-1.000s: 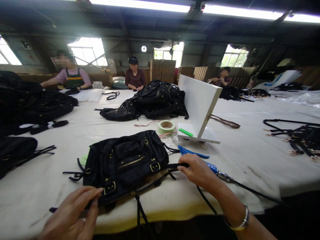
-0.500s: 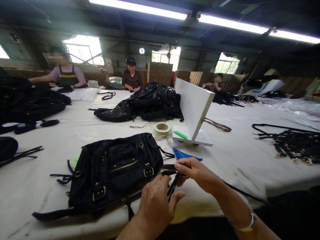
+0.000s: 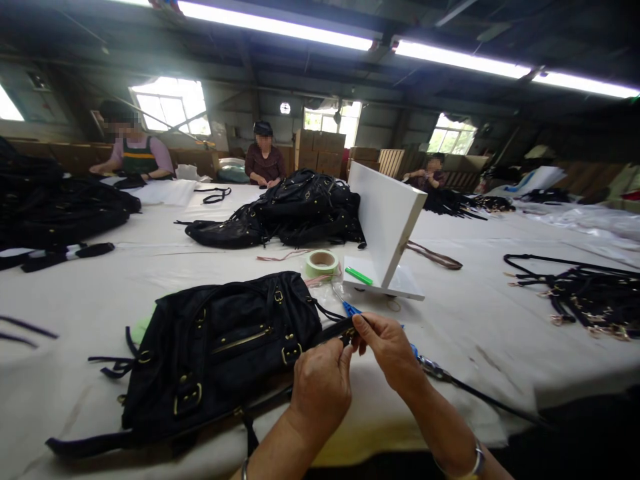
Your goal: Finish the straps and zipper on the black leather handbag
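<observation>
Item: black handbag point(image 3: 220, 353), left of my hands. My left hand point(image 3: 320, 387) and right hand point(image 3: 387, 347) both pinch its strap end point(image 3: 336, 331).

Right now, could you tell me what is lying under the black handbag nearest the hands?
Under the black handbag a pale green scrap pokes out at its left edge, resting on the white table cover. How far it reaches beneath is hidden by the bag.

tape roll point(image 3: 321, 264) | white board point(image 3: 386, 223) | green marker point(image 3: 359, 275) | bag pile point(image 3: 300, 213) | straps, prob. point(image 3: 575, 290)
</observation>
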Motion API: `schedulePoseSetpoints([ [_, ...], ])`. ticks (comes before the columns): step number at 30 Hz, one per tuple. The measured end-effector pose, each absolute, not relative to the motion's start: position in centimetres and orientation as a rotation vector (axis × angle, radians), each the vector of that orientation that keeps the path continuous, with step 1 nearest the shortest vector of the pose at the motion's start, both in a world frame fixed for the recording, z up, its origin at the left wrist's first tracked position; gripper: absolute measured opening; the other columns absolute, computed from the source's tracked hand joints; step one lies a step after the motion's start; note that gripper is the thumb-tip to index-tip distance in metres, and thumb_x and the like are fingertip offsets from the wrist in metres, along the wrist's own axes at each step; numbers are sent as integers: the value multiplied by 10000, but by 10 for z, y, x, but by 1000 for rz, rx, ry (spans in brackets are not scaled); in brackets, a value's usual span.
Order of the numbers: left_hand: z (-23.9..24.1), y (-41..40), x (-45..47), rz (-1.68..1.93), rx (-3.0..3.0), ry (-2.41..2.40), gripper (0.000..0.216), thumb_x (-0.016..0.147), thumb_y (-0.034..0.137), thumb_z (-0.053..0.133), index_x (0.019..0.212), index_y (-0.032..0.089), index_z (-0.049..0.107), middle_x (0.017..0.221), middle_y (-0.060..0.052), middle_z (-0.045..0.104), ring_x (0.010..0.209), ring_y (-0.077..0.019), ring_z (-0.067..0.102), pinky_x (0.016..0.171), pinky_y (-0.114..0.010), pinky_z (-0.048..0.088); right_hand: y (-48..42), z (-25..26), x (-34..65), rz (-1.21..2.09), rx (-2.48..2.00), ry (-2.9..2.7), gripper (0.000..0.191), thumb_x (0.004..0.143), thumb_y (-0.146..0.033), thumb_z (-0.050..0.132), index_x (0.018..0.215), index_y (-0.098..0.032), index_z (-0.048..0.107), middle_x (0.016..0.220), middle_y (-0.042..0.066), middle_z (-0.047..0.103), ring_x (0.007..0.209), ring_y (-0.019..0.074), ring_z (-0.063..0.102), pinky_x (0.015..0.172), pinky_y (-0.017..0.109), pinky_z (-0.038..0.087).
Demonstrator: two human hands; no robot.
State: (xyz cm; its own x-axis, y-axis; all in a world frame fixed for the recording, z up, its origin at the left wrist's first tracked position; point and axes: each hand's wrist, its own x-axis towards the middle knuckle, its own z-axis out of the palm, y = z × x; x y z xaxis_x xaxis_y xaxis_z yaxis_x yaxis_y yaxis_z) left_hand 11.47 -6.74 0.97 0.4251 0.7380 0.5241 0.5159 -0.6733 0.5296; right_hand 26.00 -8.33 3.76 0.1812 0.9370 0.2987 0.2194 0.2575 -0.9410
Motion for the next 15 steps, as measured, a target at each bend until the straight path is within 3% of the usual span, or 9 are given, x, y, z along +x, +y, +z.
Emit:
schedulePoseSetpoints([
  [6, 15, -68, 115, 827, 2531, 1371, 287, 972, 253, 308, 803, 227, 539, 653, -32, 604, 632, -283, 619, 557, -387, 338, -76, 26, 248, 425, -1327, -1190, 505, 917, -579, 550, 659, -148, 595, 536, 21, 570, 497, 137, 531, 486, 221, 408],
  [12, 16, -74, 89, 371, 2516, 1534, 266, 980, 220, 310, 870, 227, 553, 760, -42, 639, 763, -312, 641, 674, -434, 461, -66, 16, 252, 447, -1309, -982, 506, 867, -615, 589, 653, -158, 564, 522, 11, 551, 469, 155, 533, 448, 229, 413],
  [15, 13, -81, 67, 262, 2559, 1580, 250, 974, 209, 332, 862, 228, 555, 747, -34, 632, 743, -320, 635, 661, -446, 471, -61, 11, 253, 491, -1294, -983, 503, 853, -602, 616, 631, -154, 562, 519, 11, 545, 461, 149, 518, 433, 225, 399],
])
